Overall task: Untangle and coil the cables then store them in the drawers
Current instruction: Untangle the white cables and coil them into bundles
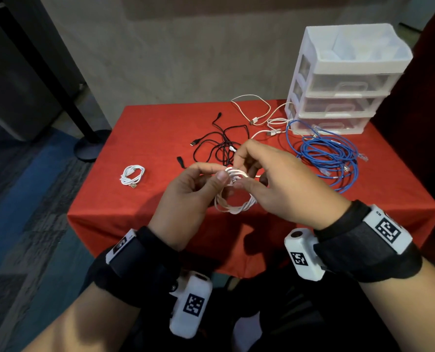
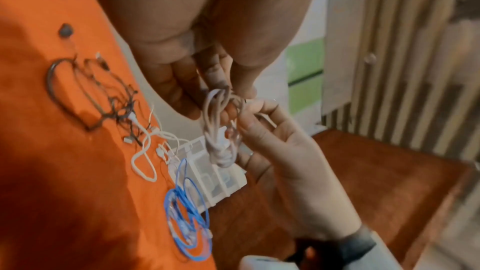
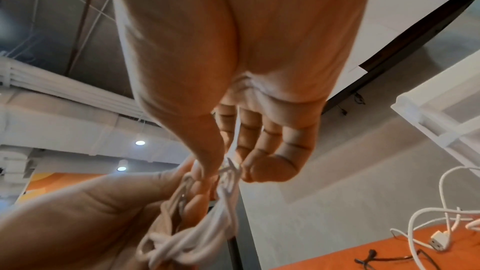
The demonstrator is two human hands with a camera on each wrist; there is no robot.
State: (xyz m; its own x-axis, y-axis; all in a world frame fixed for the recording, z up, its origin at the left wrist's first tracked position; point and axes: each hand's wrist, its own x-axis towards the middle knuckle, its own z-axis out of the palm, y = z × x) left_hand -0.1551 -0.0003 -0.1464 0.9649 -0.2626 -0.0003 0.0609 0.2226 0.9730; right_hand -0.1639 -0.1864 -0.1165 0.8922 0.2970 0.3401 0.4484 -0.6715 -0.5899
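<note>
Both hands hold a coiled white cable point(image 1: 233, 201) above the front of the red table point(image 1: 140, 196). My left hand point(image 1: 186, 199) pinches the coil's top between thumb and fingers. My right hand point(image 1: 275, 184) pinches the cable's end at the same spot, thumb against forefinger. The coil point(image 2: 219, 130) hangs between the two hands in the left wrist view, and its loops point(image 3: 187, 241) droop below the fingers in the right wrist view. Another coiled white cable point(image 1: 132, 175) lies on the table's left. A white drawer unit point(image 1: 343, 82) stands at the back right, drawers closed.
A tangle of black cables point(image 1: 219, 146) lies mid-table behind the hands. Loose white cables point(image 1: 259, 115) lie near the drawer unit. A heap of blue cable point(image 1: 325, 153) sits in front of the drawers. A black stand base point(image 1: 89, 146) is on the floor at left.
</note>
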